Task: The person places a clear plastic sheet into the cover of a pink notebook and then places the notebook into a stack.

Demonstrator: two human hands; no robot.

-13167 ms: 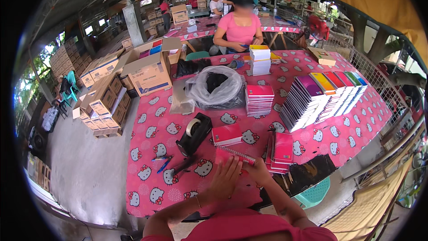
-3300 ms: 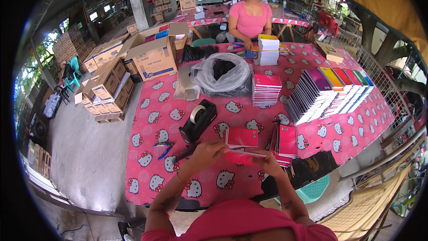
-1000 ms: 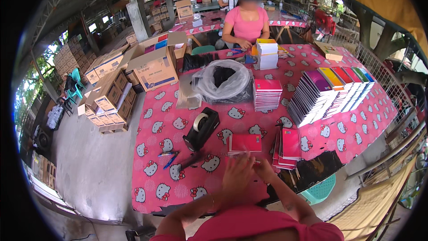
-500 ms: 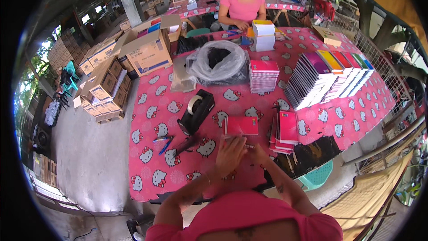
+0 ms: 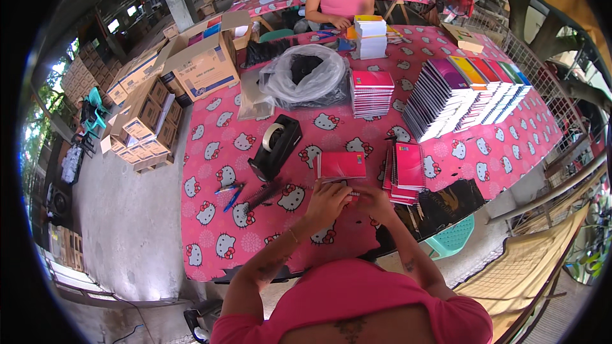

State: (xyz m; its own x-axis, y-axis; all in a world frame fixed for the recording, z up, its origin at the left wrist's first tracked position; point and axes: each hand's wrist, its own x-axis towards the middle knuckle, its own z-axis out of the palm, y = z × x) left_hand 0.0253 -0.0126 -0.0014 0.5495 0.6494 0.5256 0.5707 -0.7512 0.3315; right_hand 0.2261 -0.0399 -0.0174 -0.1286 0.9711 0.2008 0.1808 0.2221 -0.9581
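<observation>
Our L hand [image 5: 327,202] & R hand [image 5: 375,205] were at a mostly hidden pad [image 5: 352,198], near side of mid. pile [image 5: 343,165]; couldn't tell if gripping. R hand bump could've spilled R pile [image 5: 406,172], prob. b/c uneven & close.

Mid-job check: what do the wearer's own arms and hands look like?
The left hand and right hand are ungloved. The sleeves are short and deep pink. A thin band shows at the left wrist, and dark tattoo-like marks on both forearms; their designs are too small to make out.
</observation>
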